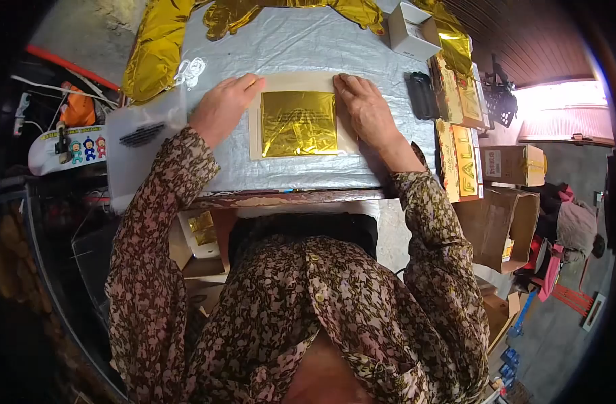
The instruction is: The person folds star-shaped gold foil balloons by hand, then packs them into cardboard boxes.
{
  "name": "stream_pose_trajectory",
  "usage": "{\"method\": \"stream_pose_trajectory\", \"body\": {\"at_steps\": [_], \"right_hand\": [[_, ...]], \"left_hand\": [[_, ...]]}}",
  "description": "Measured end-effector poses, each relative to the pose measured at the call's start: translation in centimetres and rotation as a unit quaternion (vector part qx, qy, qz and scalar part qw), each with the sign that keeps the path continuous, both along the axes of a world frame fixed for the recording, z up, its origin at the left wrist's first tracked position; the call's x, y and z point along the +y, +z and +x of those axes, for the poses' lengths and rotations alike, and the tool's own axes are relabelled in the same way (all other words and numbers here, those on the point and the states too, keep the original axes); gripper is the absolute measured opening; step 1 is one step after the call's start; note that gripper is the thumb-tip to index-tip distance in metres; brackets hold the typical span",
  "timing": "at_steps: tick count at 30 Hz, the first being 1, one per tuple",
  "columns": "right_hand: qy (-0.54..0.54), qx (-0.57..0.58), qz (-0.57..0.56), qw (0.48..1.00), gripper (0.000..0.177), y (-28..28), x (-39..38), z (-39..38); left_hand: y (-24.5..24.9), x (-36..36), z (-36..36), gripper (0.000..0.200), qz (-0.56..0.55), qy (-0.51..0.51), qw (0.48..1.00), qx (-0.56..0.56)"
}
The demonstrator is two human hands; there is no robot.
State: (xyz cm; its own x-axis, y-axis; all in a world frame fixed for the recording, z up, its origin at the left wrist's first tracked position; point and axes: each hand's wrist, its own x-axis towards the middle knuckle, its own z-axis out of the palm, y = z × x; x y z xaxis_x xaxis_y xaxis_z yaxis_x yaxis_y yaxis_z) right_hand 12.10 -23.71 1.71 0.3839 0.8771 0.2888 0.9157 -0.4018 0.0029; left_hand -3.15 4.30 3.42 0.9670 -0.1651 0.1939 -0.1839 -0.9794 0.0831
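A crinkled, shiny gold foil sheet (pixel 299 123), nearly square, lies flat on a smooth beige card (pixel 296 81) at the middle of the table's wrinkled silver cover (pixel 287 47). Its slightly longer side runs 9 to 3 o'clock. The left hand (pixel 223 108) lies flat at 10 o'clock of the foil and the right hand (pixel 365 108) at 2 o'clock, fingers together, pressing the card.

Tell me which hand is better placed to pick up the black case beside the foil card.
Right, probably. The right hand rests on the right edge of the card, close to the black case; the left hand lies on the far side.
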Motion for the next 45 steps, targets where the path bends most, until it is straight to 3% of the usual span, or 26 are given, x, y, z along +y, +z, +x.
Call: {"method": "stream_pose_trajectory", "body": {"at_steps": [2, 4, 10, 12, 15, 18, 21, 23, 35, 40, 42, 43, 45], "right_hand": [[0.001, -0.036, -0.011, 0.999, 0.042, 0.0, 0.5, -0.2], [0.003, -0.072, -0.022, 0.997, 0.037, -0.1, 1.0, -0.5], [-0.026, -0.077, -0.02, 0.996, 0.03, -0.4, 1.0, -0.7], [-0.057, -0.012, -0.096, 0.994, 0.044, 1.1, 1.0, -1.0], [-0.052, 0.044, -0.054, 0.996, 0.052, 0.5, 2.7, -0.7], [-0.067, 0.093, 0.01, 0.993, 0.057, -1.4, 5.3, -3.8], [-0.09, 0.056, 0.042, 0.993, 0.067, -3.0, 5.9, -5.5], [-0.095, 0.045, 0.029, 0.994, 0.069, -3.0, 5.7, -5.4], [-0.2, 0.037, 0.0, 0.979, 0.084, -2.6, 1.6, -5.1], [-0.199, 0.046, 0.007, 0.979, 0.084, -2.7, 0.6, -4.8], [-0.188, 0.062, 0.027, 0.98, 0.078, -3.2, 0.5, -4.5], [-0.187, 0.061, 0.03, 0.98, 0.078, -3.4, 0.3, -4.2], [-0.167, 0.088, 0.049, 0.981, 0.071, -3.8, -0.1, -3.7]], "left_hand": [[-0.1, -0.5, 1.2, 0.049, 0.02, 0.007, 0.999, 0.045], [-2.1, -1.5, 3.2, 0.047, 0.045, -0.009, 0.986, -0.159], [-2.2, -4.0, 3.2, 0.05, 0.069, -0.012, 0.993, -0.093], [-2.4, -4.0, 3.1, 0.05, 0.071, -0.009, 0.993, -0.096], [-2.5, -4.2, 3.1, 0.049, 0.089, -0.005, 0.99, -0.107], [-2.2, -4.5, 3.1, 0.046, 0.071, -0.005, 0.992, -0.104], [-1.8, -4.2, 3.0, 0.047, 0.005, 0.013, 0.999, -0.05], [-2.0, -3.9, 2.8, 0.038, -0.003, 0.007, 0.993, -0.114], [-3.2, -1.0, 0.7, 0.033, -0.095, 0.073, 0.982, -0.144], [-4.1, -0.4, 0.8, 0.034, -0.108, 0.095, 0.977, -0.159], [-4.6, 0.4, 1.4, 0.029, -0.082, 0.199, 0.961, -0.175], [-4.8, 1.0, 1.8, 0.029, -0.079, 0.199, 0.961, -0.176], [-5.1, 2.0, 2.7, 0.029, -0.177, 0.111, 0.955, -0.21]]}}
